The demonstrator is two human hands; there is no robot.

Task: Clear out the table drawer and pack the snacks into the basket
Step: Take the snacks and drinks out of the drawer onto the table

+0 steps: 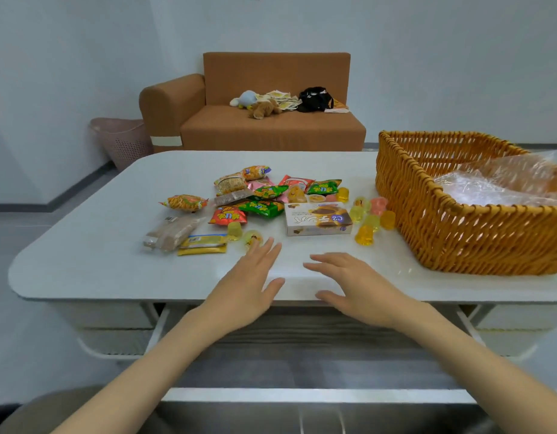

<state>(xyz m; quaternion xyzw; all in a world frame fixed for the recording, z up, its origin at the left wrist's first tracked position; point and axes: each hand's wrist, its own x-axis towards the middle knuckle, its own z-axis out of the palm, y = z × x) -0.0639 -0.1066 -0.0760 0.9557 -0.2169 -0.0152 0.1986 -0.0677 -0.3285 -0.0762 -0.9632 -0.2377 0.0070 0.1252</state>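
The drawer (302,355) under the white table (83,261) is pulled out toward me, and its grey wood-grain bottom shows bare. Snacks lie in a pile on the tabletop: several small chip packets (261,208), a white snack box (318,219), brown wafer packs (169,234), a yellow bar (203,244) and several yellow jelly cups (369,225). The wicker basket (459,233) stands at the right with clear plastic wrap (502,183) inside. My left hand (250,283) and my right hand (354,286) hover flat over the table's front edge, fingers spread, holding nothing.
A brown sofa (271,126) with plush toys and a black bag stands behind the table. A pink laundry basket (123,142) sits on the floor at the back left. The drawer's front panel (302,396) juts toward me.
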